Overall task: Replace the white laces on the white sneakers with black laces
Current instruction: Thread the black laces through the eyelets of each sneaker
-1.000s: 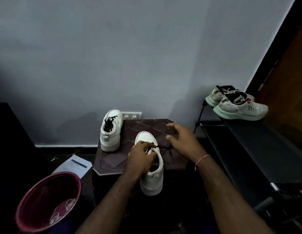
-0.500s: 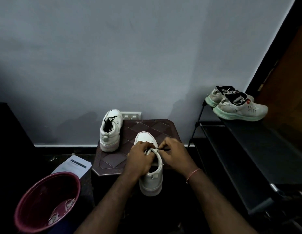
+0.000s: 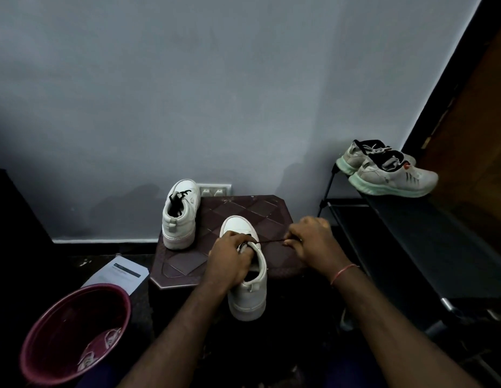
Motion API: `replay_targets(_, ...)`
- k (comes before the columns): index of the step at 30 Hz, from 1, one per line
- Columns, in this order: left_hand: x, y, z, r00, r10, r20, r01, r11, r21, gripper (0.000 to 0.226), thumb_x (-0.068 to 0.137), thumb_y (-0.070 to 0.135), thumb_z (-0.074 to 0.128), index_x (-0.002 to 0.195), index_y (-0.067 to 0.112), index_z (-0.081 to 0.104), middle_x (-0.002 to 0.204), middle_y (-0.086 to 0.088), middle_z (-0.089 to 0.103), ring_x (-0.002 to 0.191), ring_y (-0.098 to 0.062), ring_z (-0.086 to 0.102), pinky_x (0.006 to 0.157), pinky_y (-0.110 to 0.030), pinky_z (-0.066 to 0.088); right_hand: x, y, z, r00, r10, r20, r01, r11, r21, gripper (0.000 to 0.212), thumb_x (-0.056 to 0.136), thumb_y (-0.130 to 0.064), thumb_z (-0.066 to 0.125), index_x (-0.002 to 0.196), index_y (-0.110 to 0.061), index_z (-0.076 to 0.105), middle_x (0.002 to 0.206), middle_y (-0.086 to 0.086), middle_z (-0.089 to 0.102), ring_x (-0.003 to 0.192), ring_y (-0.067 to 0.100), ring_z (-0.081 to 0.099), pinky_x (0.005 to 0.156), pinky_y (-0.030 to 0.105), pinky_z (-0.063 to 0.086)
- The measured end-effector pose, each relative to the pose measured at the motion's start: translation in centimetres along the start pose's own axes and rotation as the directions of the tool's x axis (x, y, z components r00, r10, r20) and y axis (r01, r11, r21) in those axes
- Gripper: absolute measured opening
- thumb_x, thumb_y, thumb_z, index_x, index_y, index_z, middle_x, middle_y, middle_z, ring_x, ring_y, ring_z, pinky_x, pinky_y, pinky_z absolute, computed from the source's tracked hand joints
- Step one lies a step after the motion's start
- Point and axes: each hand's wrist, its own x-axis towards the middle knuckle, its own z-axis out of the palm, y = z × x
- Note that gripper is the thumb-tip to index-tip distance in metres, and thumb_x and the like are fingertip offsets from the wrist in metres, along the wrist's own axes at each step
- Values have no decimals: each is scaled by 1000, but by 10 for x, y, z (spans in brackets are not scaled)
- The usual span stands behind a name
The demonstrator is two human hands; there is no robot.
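Right hand [image 3: 311, 239] moved right, pinching the black lace [image 3: 271, 241] taut out of the center sneaker [image 3: 248, 275]; left hand [image 3: 229, 259] grips its collar. Upper-left sneaker [image 3: 179, 217] already black-laced; this one just started.

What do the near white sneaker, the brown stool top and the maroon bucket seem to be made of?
The near white sneaker looks like smooth leather or a synthetic one: even, matte panels with seams. The brown stool top seems moulded plastic: glossy diamond relief. The maroon bucket looks plastic too: thin smooth rim, soft sheen.
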Motion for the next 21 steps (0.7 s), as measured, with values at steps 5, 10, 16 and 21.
replay_targets(5, 0, 0, 1, 1000, -8, -6, 8, 1000, -9, 33, 70, 37, 51, 93, 32, 75, 106, 4, 65, 96, -16, 63, 88, -36, 50, -25, 58, 6, 933, 358, -38, -356, 933, 50, 13, 75, -28, 77, 72, -20, 67, 77, 0, 66, 89, 26, 61, 76, 36, 44)
replay_targets(10, -1, -1, 0, 1000, -3, -14, 2, 1000, -19, 33, 71, 36, 51, 92, 32, 76, 107, 5, 65, 98, -15, 62, 89, -35, 49, -52, 92, 23, 798, 602, 45, -603, 791, 104, 20, 80, -20, 73, 64, -19, 61, 76, 5, 66, 82, 29, 63, 64, 30, 44)
replay_targets(16, -1, -1, 1, 999, -9, -35, 7, 998, -58, 31, 70, 34, 52, 89, 34, 75, 105, 6, 65, 98, -15, 62, 89, -37, 49, -53, 81, 29, 774, 575, 266, -622, 768, 150, 14, 75, -12, 76, 81, -18, 65, 88, 5, 70, 88, 22, 66, 73, 24, 46)
replay_targets(21, -1, -1, 1, 1000, 3, -31, -5, 999, -54, 30, 70, 34, 53, 91, 34, 75, 107, 5, 65, 100, -17, 62, 90, -36, 49, -14, 10, 5, 938, 169, 303, -306, 815, 491, 40, 82, -15, 75, 120, -15, 64, 109, -4, 66, 101, 6, 61, 88, 11, 41)
